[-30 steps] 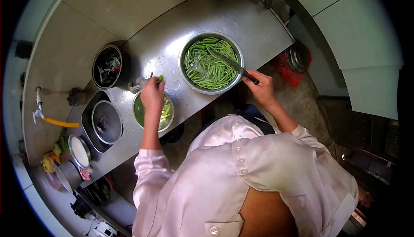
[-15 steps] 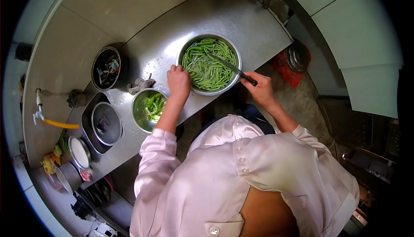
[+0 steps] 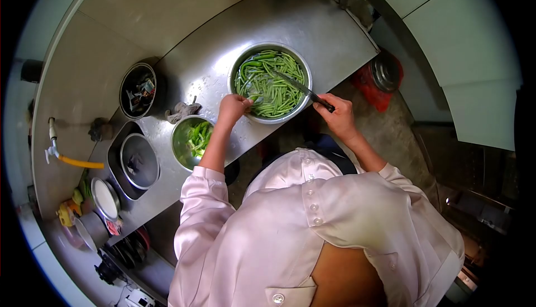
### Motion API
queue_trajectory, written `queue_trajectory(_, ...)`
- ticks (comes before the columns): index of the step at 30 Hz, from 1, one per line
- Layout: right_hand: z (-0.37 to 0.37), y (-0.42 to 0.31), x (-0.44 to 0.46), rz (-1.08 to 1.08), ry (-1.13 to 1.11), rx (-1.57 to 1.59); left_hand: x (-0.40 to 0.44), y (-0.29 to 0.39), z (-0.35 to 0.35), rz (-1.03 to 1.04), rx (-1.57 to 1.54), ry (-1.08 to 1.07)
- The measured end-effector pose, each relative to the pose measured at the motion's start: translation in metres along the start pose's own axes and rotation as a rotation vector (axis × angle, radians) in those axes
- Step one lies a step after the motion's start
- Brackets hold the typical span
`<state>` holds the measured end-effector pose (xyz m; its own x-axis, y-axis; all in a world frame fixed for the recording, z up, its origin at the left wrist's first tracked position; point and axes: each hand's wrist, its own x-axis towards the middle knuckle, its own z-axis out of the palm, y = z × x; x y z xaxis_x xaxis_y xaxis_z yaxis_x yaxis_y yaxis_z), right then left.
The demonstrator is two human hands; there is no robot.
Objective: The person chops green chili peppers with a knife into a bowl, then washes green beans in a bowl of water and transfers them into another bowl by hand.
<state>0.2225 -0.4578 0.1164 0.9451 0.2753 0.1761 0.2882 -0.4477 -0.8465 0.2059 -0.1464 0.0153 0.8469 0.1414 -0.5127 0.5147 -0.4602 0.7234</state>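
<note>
A large metal bowl (image 3: 230,67) holds cut green beans (image 3: 276,95) in water, with a longer green pepper (image 3: 254,66) lying among them toward the far left. My right hand (image 3: 339,118) is closed around the black handle of a knife (image 3: 296,84), whose blade slants over the beans from the bowl's right side. At the bowl's near left rim is my left hand (image 3: 233,109), its fingers pinched together; what they hold, if anything, is too small to name. Below my left forearm a smaller metal bowl (image 3: 177,145) contains cut green pepper pieces (image 3: 198,138).
A crumpled grey cloth (image 3: 183,111) lies beside a dark bin of scraps (image 3: 138,91). To the left are a sink with a metal basin (image 3: 139,161), a tap with a yellow hose (image 3: 81,162) and a white-filled bowl (image 3: 105,198). A red bag (image 3: 379,92) stands past the counter's right end.
My left hand has moved slightly down and turned, its fingers now pointing right at the bowl's rim. The knife and my right hand have barely shifted.
</note>
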Motion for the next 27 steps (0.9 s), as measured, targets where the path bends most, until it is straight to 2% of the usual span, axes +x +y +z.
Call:
queue_trajectory(3, 0.005, -0.003, 0.002, 0.004, -0.027, 0.018, 0.008, -0.003, -0.012, -0.452, -0.965, -0.43)
queue_trajectory(4, 0.007, -0.004, 0.002, 0.002, -0.036, 0.023, -0.001, 0.006, -0.015, -0.527, -1.151, -0.472)
queue_trajectory(8, 0.012, -0.007, 0.003, -0.006, -0.072, 0.027, -0.013, 0.006, -0.012, -0.572, -1.124, -0.476)
queue_trajectory(11, 0.014, -0.008, 0.003, 0.019, -0.094, -0.004, -0.028, 0.014, -0.004, -0.529, -1.068, -0.316)
queue_trajectory(15, 0.021, -0.004, 0.002, -0.028, -0.078, 0.031, -0.055, 0.016, 0.001, -0.197, -1.012, -0.229)
queue_trajectory(19, 0.033, -0.017, 0.006, -0.098, -0.141, 0.048, -0.085, 0.018, -0.003, -0.1, -1.066, -0.16)
queue_trajectory(24, 0.061, -0.044, 0.012, -0.215, -0.303, 0.106, -0.117, -0.007, -0.017, -0.044, -1.501, -0.153)
queue_trajectory(27, 0.087, -0.06, 0.013, -0.351, -0.375, 0.137, -0.135, -0.022, -0.019, -0.032, -1.544, 0.035)
